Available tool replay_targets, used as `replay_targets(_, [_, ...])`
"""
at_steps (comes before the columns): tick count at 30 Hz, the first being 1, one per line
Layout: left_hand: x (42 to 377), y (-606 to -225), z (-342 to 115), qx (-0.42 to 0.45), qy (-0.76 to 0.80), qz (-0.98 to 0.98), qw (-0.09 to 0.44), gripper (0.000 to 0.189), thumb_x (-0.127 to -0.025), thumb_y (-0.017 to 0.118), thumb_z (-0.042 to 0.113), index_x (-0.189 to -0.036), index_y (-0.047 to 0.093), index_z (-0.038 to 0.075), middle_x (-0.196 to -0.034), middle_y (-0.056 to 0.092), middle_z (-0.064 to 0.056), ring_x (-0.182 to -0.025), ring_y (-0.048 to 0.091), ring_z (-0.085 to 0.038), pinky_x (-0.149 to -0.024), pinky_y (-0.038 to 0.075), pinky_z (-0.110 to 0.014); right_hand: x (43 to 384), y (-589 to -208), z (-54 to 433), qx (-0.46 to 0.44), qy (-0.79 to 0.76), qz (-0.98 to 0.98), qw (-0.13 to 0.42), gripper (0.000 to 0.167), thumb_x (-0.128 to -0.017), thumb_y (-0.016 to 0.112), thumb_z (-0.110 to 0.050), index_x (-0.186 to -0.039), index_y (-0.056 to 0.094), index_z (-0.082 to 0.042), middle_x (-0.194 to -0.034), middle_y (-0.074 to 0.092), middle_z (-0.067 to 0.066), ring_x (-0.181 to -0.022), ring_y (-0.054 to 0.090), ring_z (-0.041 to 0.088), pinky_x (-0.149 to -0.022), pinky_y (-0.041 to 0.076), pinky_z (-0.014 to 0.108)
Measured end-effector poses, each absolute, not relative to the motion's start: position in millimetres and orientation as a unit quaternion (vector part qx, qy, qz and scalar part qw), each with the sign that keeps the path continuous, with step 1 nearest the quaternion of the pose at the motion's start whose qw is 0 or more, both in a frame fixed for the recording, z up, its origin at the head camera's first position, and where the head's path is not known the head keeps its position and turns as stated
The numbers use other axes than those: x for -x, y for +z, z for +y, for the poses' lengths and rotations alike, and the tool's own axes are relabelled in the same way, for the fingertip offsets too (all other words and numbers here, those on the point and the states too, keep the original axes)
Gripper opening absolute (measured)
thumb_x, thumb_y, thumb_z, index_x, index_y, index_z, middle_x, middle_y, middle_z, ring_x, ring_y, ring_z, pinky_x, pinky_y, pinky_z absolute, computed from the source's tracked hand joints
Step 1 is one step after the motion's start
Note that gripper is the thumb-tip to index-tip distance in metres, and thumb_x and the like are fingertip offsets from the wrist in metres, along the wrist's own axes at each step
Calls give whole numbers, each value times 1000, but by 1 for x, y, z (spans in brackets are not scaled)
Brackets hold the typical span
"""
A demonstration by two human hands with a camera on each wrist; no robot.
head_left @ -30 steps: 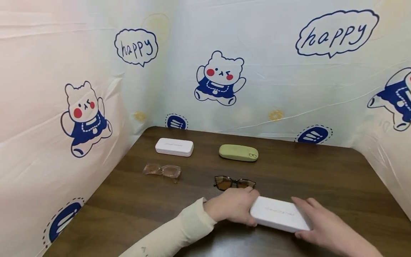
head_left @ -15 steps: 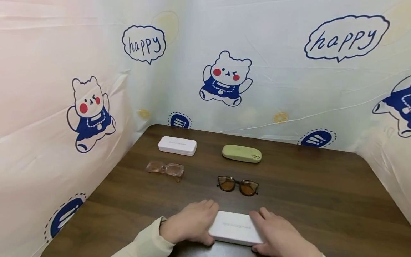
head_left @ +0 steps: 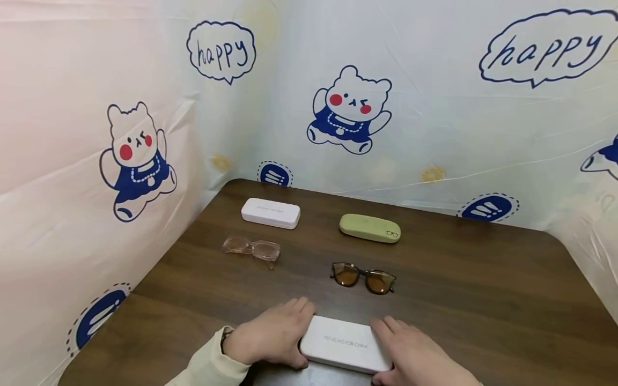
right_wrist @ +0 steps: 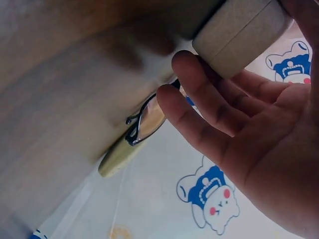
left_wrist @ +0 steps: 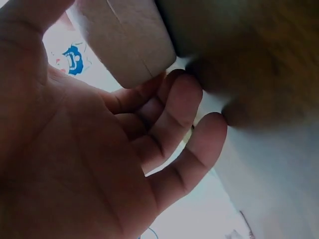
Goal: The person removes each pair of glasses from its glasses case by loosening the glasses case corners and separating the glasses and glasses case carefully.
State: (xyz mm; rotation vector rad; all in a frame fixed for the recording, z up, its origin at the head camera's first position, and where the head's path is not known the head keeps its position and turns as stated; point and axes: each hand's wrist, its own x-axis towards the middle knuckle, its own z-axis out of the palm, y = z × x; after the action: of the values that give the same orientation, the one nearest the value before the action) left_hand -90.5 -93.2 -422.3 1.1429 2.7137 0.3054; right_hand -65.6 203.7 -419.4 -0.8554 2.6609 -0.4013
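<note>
A white glasses case point(head_left: 345, 344) with printed lettering lies near the front edge, between both hands. My left hand point(head_left: 271, 333) holds its left end, thumb at the near side and fingers at the far side. At the opposite end, my right hand point(head_left: 414, 351) grips it the same way. In the left wrist view the case's end point(left_wrist: 132, 42) shows its lid seam, and fingertips reach the tabletop. The right wrist view also shows the case point(right_wrist: 239, 37) between thumb and fingers. Dark-framed sunglasses point(head_left: 346, 274) with brown lenses rest just beyond the case.
Clear pinkish glasses point(head_left: 265, 250) lie at the left of the brown table point(head_left: 463, 279). Behind them sits another white glasses case point(head_left: 270, 213). A green glasses case point(head_left: 369, 229) stands behind the sunglasses. Printed cloth walls point(head_left: 425, 118) enclose the back and sides.
Both hands have brought the white case left and nearer to me, mostly in the first half second. The sunglasses are now uncovered. The head view has shifted slightly.
</note>
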Motion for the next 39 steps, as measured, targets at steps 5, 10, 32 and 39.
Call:
replay_targets(5, [96,-425,-98,-383,129,909,101,63,-68,88,38,-113,54,10,-98,48,6,-86,47,-8,-76,47,-27,66,-419,202,321,-155,927,118,60,-76,83,-55,-114,60,-15,-98,45,-11,-84,46,6,-71,46,30])
replay_targets(10, [100,-428,-96,-384,143,905,117,60,-71,87,39,-112,52,13,-100,48,7,-87,47,-7,-77,46,-25,67,-416,207,332,-186,917,121,56,-78,84,-51,-114,61,-15,-99,46,-12,-79,47,1,-67,47,26])
replay_targets(32, [101,-428,-98,-331,208,901,190,75,-68,94,40,-117,43,15,-96,57,8,-78,55,-8,-73,48,-29,88,-410,230,412,-327,836,158,53,-98,67,-39,-139,61,-5,-131,64,7,-85,62,0,-67,53,24])
replay_targets(39, [99,-432,-98,-273,246,902,227,82,-66,95,38,-121,41,10,-78,57,4,-72,55,-10,-69,47,-30,97,-414,238,331,-462,774,279,39,-105,58,-25,-142,60,-13,-83,68,1,-37,51,4,-34,46,34])
